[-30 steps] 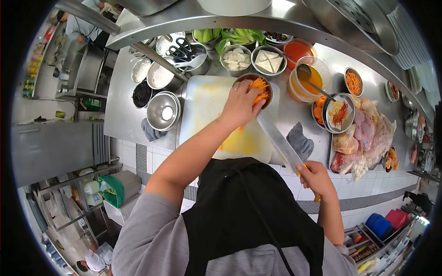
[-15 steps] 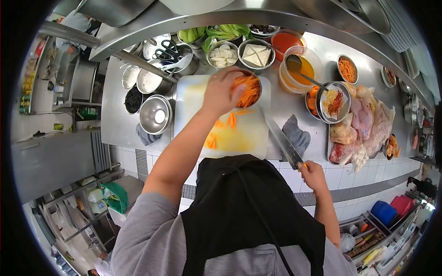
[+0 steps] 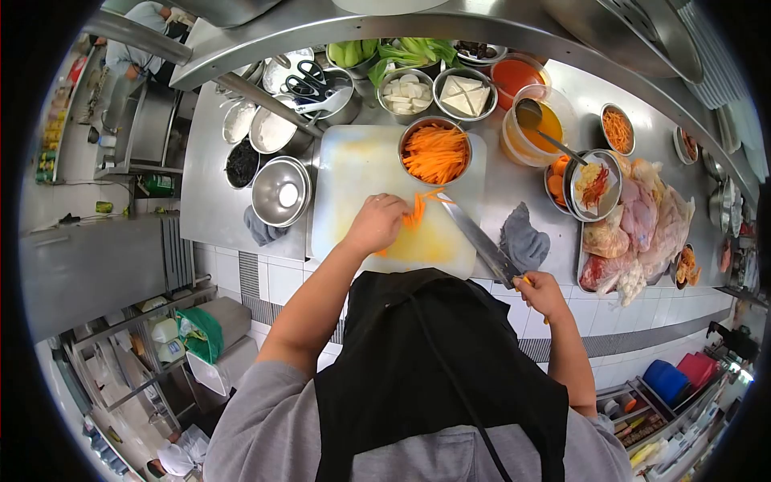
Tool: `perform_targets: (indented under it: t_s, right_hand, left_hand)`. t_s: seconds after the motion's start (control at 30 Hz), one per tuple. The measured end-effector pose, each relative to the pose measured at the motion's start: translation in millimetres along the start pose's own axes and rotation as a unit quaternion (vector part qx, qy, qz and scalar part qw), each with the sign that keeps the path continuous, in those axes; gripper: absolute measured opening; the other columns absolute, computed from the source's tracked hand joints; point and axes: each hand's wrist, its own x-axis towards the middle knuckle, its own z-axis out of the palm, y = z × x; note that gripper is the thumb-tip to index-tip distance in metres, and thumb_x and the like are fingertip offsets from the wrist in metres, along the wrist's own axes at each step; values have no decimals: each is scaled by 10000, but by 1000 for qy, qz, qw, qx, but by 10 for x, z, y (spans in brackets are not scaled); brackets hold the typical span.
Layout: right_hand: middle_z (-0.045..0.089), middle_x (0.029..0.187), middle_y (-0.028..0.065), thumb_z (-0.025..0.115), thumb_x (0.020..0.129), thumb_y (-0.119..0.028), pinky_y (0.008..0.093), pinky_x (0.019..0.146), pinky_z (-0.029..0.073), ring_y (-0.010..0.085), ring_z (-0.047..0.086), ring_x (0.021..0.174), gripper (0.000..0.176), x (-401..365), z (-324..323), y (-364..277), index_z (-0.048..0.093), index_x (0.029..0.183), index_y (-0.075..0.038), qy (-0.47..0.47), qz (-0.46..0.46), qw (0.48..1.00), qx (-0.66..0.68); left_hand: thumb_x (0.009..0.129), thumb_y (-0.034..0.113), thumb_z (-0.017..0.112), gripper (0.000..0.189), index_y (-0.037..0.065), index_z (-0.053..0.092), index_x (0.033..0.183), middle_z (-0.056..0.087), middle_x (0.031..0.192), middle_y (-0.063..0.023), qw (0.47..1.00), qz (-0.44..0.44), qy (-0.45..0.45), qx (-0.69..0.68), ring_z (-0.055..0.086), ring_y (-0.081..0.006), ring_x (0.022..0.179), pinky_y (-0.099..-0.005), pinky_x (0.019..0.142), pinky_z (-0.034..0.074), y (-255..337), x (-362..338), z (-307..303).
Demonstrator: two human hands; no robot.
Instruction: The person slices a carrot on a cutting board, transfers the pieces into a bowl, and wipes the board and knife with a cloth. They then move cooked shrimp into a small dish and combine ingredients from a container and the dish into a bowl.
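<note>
My left hand (image 3: 377, 222) is low over the white cutting board (image 3: 345, 161), its fingers curled together against loose carrot strips (image 3: 414, 212). Its palm side is hidden, but the strips stick out at the fingertips. In my right hand (image 3: 540, 293) is the handle of a large kitchen knife (image 3: 480, 239). The blade slants up and left, its tip over the board beside the strips. A metal bowl heaped with shredded carrot (image 3: 435, 151) rests on the board's far part, touched by neither hand.
Left of the board stand stacked metal bowls (image 3: 281, 191). Behind it are bowls of sliced white pieces (image 3: 406, 94) and tofu (image 3: 464, 96). A grey cloth (image 3: 524, 237) lies right of the knife, before a tray of bagged raw meat (image 3: 634, 225). A steel shelf (image 3: 450, 26) overhangs the back.
My left hand has let go of the carrot bowl and come down toward me to the loose strips. My right hand still grips the knife, almost unmoved.
</note>
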Motion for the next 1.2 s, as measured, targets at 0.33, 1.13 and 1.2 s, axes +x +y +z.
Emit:
perform_targets:
  t_s: [0.33, 1.13, 1.2]
  right_hand:
    - [679, 713, 164, 759, 989, -425, 436, 669, 508, 280, 636, 661, 440, 258, 303, -373, 753, 904, 8, -84, -45, 987, -132]
    - [663, 675, 126, 758, 1020, -345, 392, 595, 505, 214, 641, 603, 393, -402, -162, -1404, 716, 883, 21, -9, -93, 992, -80]
    - [645, 654, 41, 761, 1034, -329, 321, 539, 481, 119, 598, 557, 379, -597, -297, -1343, 713, 855, 2, 1, -43, 999, -23]
  left_hand:
    - [843, 153, 862, 628, -16, 637, 1404, 636, 1351, -214, 927, -368, 65, -13, 747, -315, 968, -446, 891, 615, 504, -955, -202]
    - [869, 0, 827, 365, 23, 761, 1227, 679, 1150, -127, 969, -140, 153, -135, 716, -227, 970, -340, 799, 680, 783, 614, -620]
    - [869, 8, 827, 365, 21, 760, 1227, 681, 1142, -132, 974, -138, 129, -128, 720, -239, 975, -347, 829, 658, 725, 919, -581]
